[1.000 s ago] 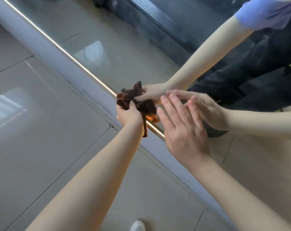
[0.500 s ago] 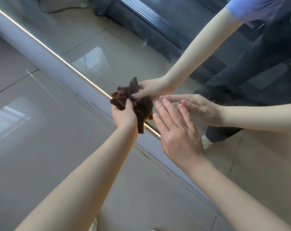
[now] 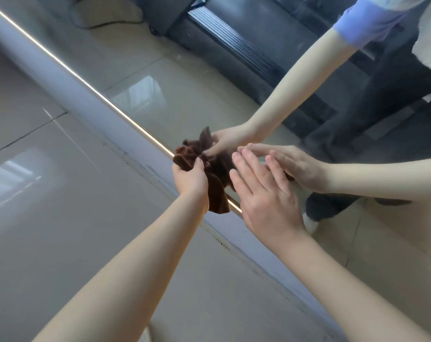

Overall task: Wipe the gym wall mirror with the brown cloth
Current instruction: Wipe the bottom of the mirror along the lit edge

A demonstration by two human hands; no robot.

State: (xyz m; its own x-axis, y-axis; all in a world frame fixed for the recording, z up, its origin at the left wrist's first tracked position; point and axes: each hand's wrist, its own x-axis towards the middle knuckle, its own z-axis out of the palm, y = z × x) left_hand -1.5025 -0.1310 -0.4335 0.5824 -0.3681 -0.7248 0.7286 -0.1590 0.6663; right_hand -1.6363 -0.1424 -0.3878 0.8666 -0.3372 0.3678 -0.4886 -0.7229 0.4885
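You are gripping the bunched brown cloth [image 3: 218, 193] in your left hand [image 3: 189, 177], holding it at the bottom edge of the gym wall mirror [image 3: 172, 77], just above the floor [image 3: 49, 230]; wadded like this, it is likely serving as a firm rubbing pad. Your right hand [image 3: 266, 201] is hovering open beside it, fingers straight (contact with the glass cannot be told), seemingly steadying your low reach.

The cloth [image 3: 217, 191] is plain dark brown. The floor tiles [image 3: 49, 218] at lower left are glossy beige with thin dark joints. The mirror [image 3: 160, 77] reflects a periwinkle-blue sleeve [image 3: 365, 23], dark grey trousers [image 3: 382, 114], a black machine [image 3: 246, 53] with pale ribbed stripes and a white shoe [image 3: 310, 223].
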